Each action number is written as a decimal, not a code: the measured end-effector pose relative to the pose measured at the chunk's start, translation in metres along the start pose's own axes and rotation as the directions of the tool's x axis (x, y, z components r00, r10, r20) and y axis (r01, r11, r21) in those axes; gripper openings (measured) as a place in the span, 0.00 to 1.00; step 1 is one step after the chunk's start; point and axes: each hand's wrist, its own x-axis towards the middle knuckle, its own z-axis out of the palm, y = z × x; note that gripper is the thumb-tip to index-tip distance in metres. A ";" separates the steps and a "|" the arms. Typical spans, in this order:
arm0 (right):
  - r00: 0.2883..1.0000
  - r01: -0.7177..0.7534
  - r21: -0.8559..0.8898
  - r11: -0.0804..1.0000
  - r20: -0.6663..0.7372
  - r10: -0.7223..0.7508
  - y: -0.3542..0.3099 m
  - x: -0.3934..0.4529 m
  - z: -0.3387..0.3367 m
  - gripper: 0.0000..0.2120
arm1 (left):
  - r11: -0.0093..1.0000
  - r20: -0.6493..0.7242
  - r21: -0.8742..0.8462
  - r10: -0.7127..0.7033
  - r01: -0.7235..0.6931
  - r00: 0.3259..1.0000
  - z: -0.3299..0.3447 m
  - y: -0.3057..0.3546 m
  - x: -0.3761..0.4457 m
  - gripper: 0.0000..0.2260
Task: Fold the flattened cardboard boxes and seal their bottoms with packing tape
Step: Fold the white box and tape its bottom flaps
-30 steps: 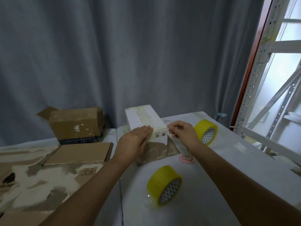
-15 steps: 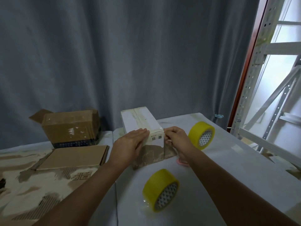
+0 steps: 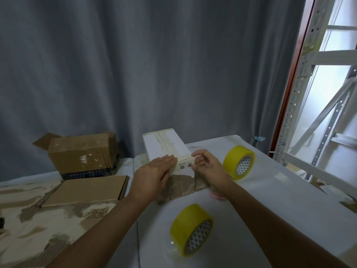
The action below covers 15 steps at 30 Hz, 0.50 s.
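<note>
Now left hand (image 3: 154,174) flat, fingers straight, pressing white box (image 3: 166,146), right hand (image 3: 209,169) pinching its near corner

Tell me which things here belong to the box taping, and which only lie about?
In use: white box, left hand, right hand, near tape roll, far tape roll, flat cardboard.
Lying about: brown box, pink object, metal rack.

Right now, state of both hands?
Left hand: open, fingers straight, pressing flat on the near end of the white box.
Right hand: fingers curled, pinching at the tape on the box's near top corner.
</note>
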 end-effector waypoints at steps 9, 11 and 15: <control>0.991 0.099 -0.354 0.930 -0.045 -0.123 -0.007 -0.001 -0.005 0.07 | 1.000 0.033 -0.017 -0.016 0.016 0.999 0.000 0.000 -0.001 0.21; 0.987 0.120 -0.442 0.889 -0.041 -0.154 -0.007 0.002 -0.003 0.06 | 1.000 0.030 -0.018 -0.015 0.016 0.999 -0.001 0.000 0.000 0.20; 0.994 0.102 -0.598 0.795 0.025 -0.109 -0.012 0.009 -0.002 0.04 | 1.000 0.016 -0.011 -0.023 0.023 1.000 -0.002 0.002 0.003 0.20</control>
